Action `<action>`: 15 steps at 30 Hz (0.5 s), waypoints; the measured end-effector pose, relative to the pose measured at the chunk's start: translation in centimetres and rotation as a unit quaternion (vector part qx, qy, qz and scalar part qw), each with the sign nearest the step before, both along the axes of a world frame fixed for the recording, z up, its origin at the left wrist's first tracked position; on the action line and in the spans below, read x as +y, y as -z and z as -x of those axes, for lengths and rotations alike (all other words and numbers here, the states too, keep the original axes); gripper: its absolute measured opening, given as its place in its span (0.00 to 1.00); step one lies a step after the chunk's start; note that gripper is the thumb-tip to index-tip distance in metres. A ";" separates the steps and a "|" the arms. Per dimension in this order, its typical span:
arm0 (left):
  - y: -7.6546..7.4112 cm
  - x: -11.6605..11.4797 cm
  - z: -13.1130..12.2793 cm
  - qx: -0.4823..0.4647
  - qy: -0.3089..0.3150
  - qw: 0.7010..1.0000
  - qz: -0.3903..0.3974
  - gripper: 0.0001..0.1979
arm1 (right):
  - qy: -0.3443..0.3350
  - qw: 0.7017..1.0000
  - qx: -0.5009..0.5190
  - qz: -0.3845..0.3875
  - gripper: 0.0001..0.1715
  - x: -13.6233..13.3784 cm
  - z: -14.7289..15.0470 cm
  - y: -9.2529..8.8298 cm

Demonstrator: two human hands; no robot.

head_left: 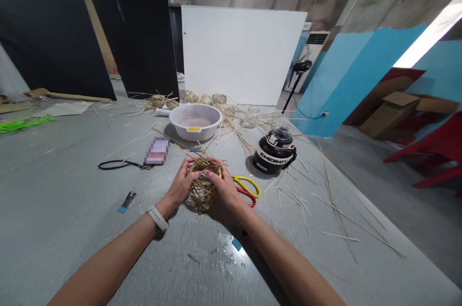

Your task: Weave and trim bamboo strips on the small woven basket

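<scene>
A small round basket (202, 194) of woven bamboo strips is held between my two hands over the table. My left hand (183, 183) wraps its left side, with the thumb at the rim. On the other side, my right hand (221, 182) grips it, and both thumbs nearly meet at the opening. Loose strip ends stick up from the far rim. Scissors (249, 189) with yellow and red handles lie just right of my right hand, their blades hidden. The fingers behind the basket are mostly out of sight.
Beyond the basket stands a white basin (196, 123) of water. A black jug (274, 152) is to its right. A phone (158, 150) with a strap and a nail clipper (127, 201) lie left. Bamboo strips (332, 200) litter the right side; several woven balls (219, 99) sit behind.
</scene>
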State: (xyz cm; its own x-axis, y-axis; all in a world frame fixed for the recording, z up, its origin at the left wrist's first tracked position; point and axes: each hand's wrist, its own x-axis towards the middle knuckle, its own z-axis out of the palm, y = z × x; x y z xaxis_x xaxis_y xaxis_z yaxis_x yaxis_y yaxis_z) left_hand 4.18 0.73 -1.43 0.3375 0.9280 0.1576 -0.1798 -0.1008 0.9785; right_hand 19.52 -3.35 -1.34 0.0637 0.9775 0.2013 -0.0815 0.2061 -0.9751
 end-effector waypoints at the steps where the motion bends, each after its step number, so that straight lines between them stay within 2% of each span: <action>1: 0.1 0.0 0.0 -0.009 0.003 1.000 0.013 0.19 | -0.002 1.000 0.005 0.002 0.26 0.0 0.1 0.0; 8: 0.2 -0.4 -0.4 -0.052 0.000 0.998 0.018 0.21 | -0.015 0.999 0.042 0.004 0.29 0.0 0.5 0.1; 15: 1.6 -0.2 0.2 -0.042 -0.015 0.999 0.024 0.16 | 0.003 1.000 0.013 0.026 0.29 -0.5 0.7 0.5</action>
